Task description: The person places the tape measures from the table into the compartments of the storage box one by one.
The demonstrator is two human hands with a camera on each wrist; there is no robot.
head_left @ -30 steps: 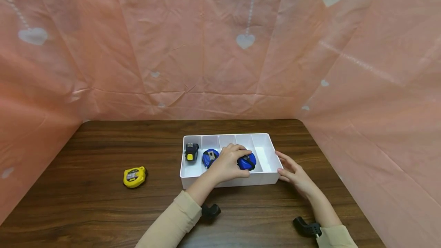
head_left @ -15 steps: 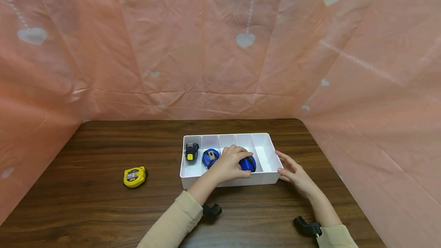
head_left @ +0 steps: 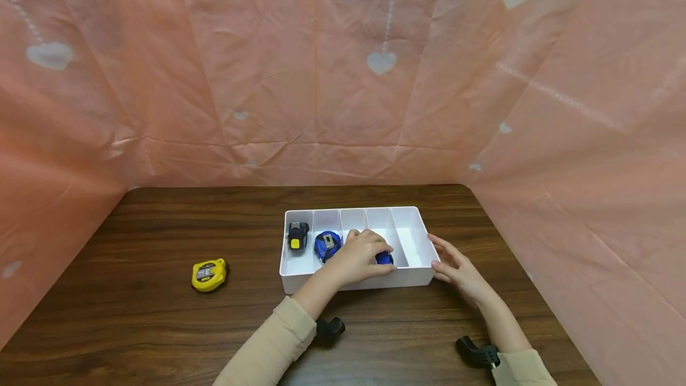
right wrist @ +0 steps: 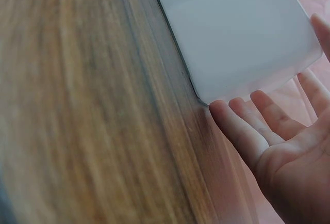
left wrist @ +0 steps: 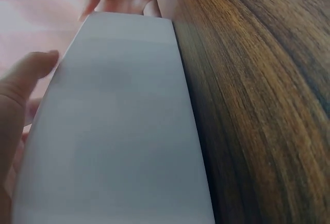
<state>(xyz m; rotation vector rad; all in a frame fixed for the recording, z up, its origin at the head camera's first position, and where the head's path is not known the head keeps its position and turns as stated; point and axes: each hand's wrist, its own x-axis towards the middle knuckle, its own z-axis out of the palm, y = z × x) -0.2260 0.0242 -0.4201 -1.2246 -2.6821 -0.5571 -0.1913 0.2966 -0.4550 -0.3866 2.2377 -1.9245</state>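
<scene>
My left hand (head_left: 356,261) reaches over the front wall of a long white divided box (head_left: 383,279). Its fingers and thumb grip a blue tape measure (head_left: 384,258), low in the compartment second from the right; the hand covers much of it. At the box's right end, my right hand (head_left: 458,276) rests extended fingers on the end wall, thumb by the front corner, as the right wrist view also shows. Another blue tape measure (head_left: 328,246) lies in the second compartment from the left. A black tape measure with a yellow button (head_left: 297,236) stands in the leftmost one.
A yellow tape measure (head_left: 209,275) lies on the wooden table (head_left: 161,326), left of the box. Pink curtain with white hearts (head_left: 343,106) hangs behind the table and along both sides. Black camera mounts (head_left: 477,352) jut from both wrists.
The blue tape measure in my left hand has tilted and sunk lower into its compartment, with the fingers closing further over it. My right hand has stayed at the box's end.
</scene>
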